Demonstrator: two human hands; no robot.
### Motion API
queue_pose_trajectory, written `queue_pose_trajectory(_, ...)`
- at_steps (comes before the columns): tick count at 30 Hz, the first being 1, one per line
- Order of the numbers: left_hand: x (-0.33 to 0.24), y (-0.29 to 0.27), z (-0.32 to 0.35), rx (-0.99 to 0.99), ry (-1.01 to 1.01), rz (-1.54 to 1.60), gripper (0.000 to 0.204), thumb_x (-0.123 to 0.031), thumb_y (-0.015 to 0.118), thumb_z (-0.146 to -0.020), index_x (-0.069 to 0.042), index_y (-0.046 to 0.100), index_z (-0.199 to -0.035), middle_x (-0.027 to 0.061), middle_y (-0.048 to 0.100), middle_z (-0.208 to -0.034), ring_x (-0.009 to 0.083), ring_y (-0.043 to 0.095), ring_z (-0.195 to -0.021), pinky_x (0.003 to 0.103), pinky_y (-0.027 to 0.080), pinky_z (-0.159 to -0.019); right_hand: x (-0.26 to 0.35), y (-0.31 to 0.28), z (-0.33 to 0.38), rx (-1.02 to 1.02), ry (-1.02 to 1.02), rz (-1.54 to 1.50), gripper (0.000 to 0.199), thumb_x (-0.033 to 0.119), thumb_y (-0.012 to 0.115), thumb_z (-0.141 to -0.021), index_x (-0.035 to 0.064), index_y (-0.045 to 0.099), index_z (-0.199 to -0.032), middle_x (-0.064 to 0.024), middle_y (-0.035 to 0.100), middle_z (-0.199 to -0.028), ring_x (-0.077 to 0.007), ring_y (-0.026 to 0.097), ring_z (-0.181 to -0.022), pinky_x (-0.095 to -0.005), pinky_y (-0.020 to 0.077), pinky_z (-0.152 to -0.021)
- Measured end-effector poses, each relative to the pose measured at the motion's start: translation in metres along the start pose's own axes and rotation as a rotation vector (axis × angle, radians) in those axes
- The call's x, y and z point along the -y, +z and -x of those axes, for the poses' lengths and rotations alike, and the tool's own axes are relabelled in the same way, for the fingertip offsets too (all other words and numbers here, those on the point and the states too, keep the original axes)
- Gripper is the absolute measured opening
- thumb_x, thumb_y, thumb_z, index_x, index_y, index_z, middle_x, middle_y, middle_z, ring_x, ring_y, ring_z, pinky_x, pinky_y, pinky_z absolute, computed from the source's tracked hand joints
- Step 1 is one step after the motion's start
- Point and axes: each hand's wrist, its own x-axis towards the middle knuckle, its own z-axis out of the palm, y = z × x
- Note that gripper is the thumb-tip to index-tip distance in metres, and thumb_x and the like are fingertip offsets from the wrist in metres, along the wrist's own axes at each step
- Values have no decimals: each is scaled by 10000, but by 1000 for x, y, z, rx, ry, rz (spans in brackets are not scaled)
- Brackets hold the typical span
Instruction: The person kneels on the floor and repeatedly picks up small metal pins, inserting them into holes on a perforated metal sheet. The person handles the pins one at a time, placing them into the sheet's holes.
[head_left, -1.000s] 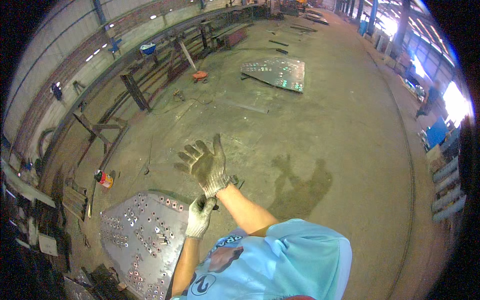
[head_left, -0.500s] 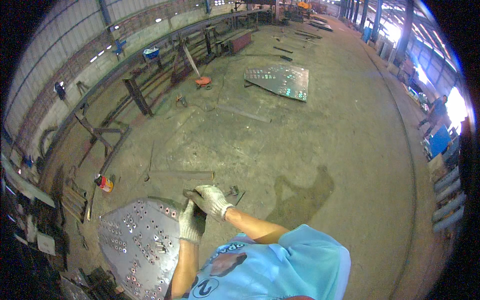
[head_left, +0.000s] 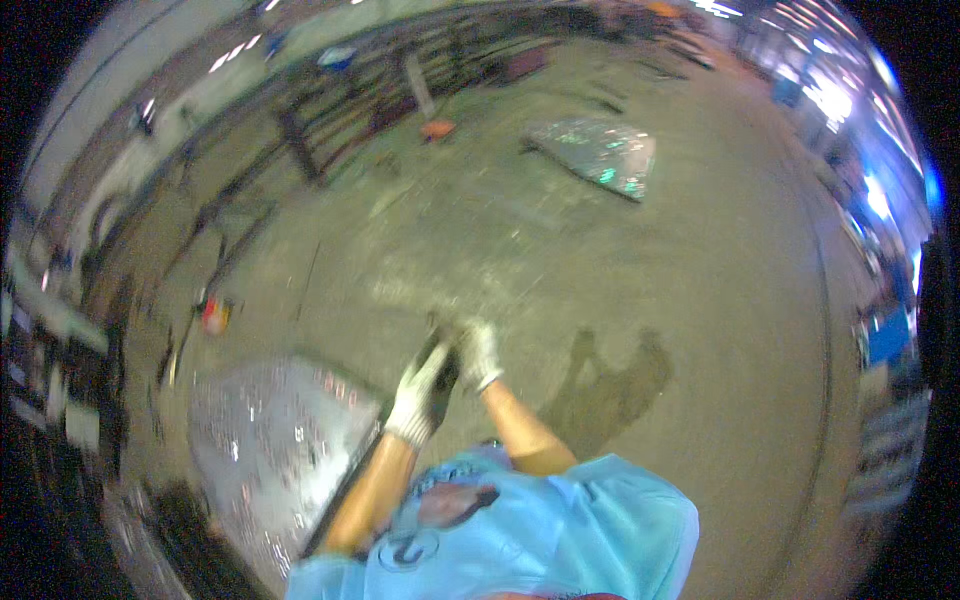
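Both my hands wear pale knit gloves with dark, soiled patches and are together in front of my blue shirt. My left hand (head_left: 426, 385) points away from me, its dark palm side turned right. My right hand (head_left: 478, 352) meets it at the fingertips from the right. Motion smears the fingers of both, and whether anything lies between them cannot be made out. Below and left of my left hand lies a big grey steel plate (head_left: 265, 430) with many drilled holes, its right edge passing close by my left forearm.
A second drilled plate (head_left: 600, 155) lies farther off on the concrete floor (head_left: 720, 300). To the left are a red-and-yellow can (head_left: 215, 315) and dark steel frames (head_left: 300, 145). An orange object (head_left: 437, 130) sits near the frames. A blue box (head_left: 886, 338) is at far right.
My joined hands have moved away from me and to the right, and my right hand now sits more beside the left than over it. The view has shifted and blurred.
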Motion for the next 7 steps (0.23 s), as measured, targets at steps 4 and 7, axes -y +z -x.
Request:
queue_pose_trajectory(4,-3,26,-1,105,158,-443,658,-263,664,-995,67,398,-1498,172,531,-1456,245,501,-1330,362,392,-1137,18,-24,-5,-232,233,-700,220,224,557,-951,47,686,-926,-59,656,-880,-213,617,-790,-377,531,-717)
queue_pose_trajectory(7,-11,67,4,322,142,-548,747,-355,681,-974,91,387,-1496,199,509,-1483,270,477,-1364,391,375,-1162,26,-82,-28,-170,398,-1005,328,296,501,-945,9,648,-1004,-113,635,-935,-249,608,-876,-395,531,-780)
